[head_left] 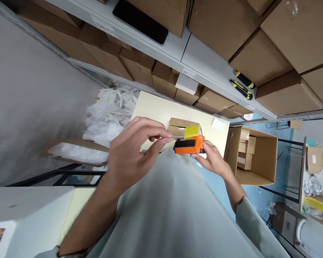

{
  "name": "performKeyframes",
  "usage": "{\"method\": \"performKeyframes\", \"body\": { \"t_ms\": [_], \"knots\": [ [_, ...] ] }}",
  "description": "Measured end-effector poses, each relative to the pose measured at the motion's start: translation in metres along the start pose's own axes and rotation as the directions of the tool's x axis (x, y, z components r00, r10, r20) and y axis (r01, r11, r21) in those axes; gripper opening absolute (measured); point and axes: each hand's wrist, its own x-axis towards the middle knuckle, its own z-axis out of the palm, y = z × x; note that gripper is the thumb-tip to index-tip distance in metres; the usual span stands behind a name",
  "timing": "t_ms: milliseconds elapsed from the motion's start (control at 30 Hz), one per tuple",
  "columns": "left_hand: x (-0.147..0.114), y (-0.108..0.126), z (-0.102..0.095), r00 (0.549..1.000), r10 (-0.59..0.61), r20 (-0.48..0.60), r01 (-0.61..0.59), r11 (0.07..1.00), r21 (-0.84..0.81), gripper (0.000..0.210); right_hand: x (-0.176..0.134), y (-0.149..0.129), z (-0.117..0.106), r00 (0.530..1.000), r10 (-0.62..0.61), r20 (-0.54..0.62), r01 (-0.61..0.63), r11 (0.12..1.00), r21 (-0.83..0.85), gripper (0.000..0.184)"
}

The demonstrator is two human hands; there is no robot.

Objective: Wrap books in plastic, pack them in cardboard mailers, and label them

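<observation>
My right hand point(213, 159) grips an orange tape dispenser point(190, 147) with a dark plate on top, holding it above the near edge of the cream table point(150, 111). A yellowish roll of tape point(192, 132) is mounted on it. Left of the dispenser, my left hand point(138, 148) has thumb and forefinger pinched together. A thin, clear strip of tape seems to run from those fingertips to the dispenser. Just beyond, on the table, lies a small brown cardboard box point(177, 125) with tape across it, partly hidden behind the tape roll.
A large open carton point(263, 161) with small boxes inside stands right of the table. Shelves of cardboard boxes point(220, 28) rise beyond, carrying a black phone point(140, 20) and two utility knives point(243, 86). White plastic packaging point(110, 111) is heaped at the left. A white label point(218, 124) lies on the table.
</observation>
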Motion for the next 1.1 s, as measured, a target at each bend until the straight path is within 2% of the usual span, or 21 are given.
{"method": "performKeyframes", "body": {
  "t_ms": [100,133,167,200,267,333,367,433,533,667,767,833,933,1000,1100],
  "knots": [
    [-0.012,-0.015,0.008,0.979,-0.189,-0.072,0.184,0.980,-0.070,0.009,-0.006,0.011,-0.012,0.985,0.107,0.134,-0.102,0.994,-0.047,0.042],
    [-0.019,-0.024,0.014,0.952,-0.296,-0.075,0.287,0.952,-0.109,0.007,-0.004,0.016,-0.017,0.971,0.143,0.190,-0.134,0.989,-0.059,0.044],
    [-0.027,-0.033,0.022,0.906,-0.418,-0.072,0.404,0.901,-0.157,0.004,-0.001,0.022,-0.022,0.950,0.183,0.253,-0.171,0.983,-0.068,0.046],
    [-0.037,-0.045,0.030,0.836,-0.545,-0.065,0.522,0.826,-0.212,0.004,0.005,0.029,-0.027,0.920,0.223,0.321,-0.211,0.975,-0.072,0.047],
    [-0.060,-0.070,0.050,0.653,-0.756,-0.046,0.706,0.629,-0.324,0.011,0.024,0.045,-0.036,0.836,0.293,0.465,-0.297,0.953,-0.066,0.050],
    [-0.084,-0.096,0.071,0.484,-0.875,-0.013,0.793,0.445,-0.416,0.016,0.051,0.064,-0.040,0.737,0.330,0.590,-0.377,0.925,-0.046,0.052],
    [-0.096,-0.110,0.081,0.418,-0.909,0.001,0.812,0.373,-0.449,0.017,0.065,0.074,-0.041,0.693,0.335,0.639,-0.409,0.912,-0.034,0.053],
    [-0.115,-0.135,0.097,0.315,-0.949,0.008,0.826,0.269,-0.496,0.018,0.094,0.093,-0.037,0.613,0.327,0.720,-0.464,0.886,-0.007,0.056],
    [-0.135,-0.166,0.116,0.204,-0.979,-0.010,0.825,0.177,-0.537,0.017,0.133,0.116,-0.025,0.501,0.298,0.813,-0.528,0.849,0.014,0.057],
    [-0.150,-0.193,0.132,0.114,-0.993,0.002,0.832,0.094,-0.546,0.016,0.167,0.138,-0.007,0.380,0.333,0.863,-0.561,0.825,-0.071,0.058],
    [-0.160,-0.206,0.140,0.055,-0.998,0.019,0.841,0.036,-0.540,0.020,0.181,0.147,0.002,0.327,0.380,0.865,-0.556,0.818,-0.149,0.063],
    [-0.167,-0.213,0.144,0.033,-0.999,0.027,0.846,0.014,-0.534,0.023,0.186,0.149,0.006,0.300,0.389,0.871,-0.564,0.809,-0.167,0.064],
    [-0.176,-0.224,0.150,0.018,-0.999,0.042,0.852,-0.006,-0.524,0.024,0.190,0.147,0.010,0.279,0.392,0.877,-0.590,0.791,-0.166,0.062],
    [-0.181,-0.233,0.155,0.013,-0.998,0.058,0.856,-0.019,-0.516,0.023,0.190,0.145,0.012,0.281,0.387,0.878,-0.597,0.787,-0.156,0.061],
    [-0.188,-0.243,0.166,0.043,-0.992,0.115,0.868,-0.020,-0.496,0.021,0.189,0.142,0.014,0.294,0.392,0.872,-0.603,0.784,-0.149,0.060]
  ]
}}
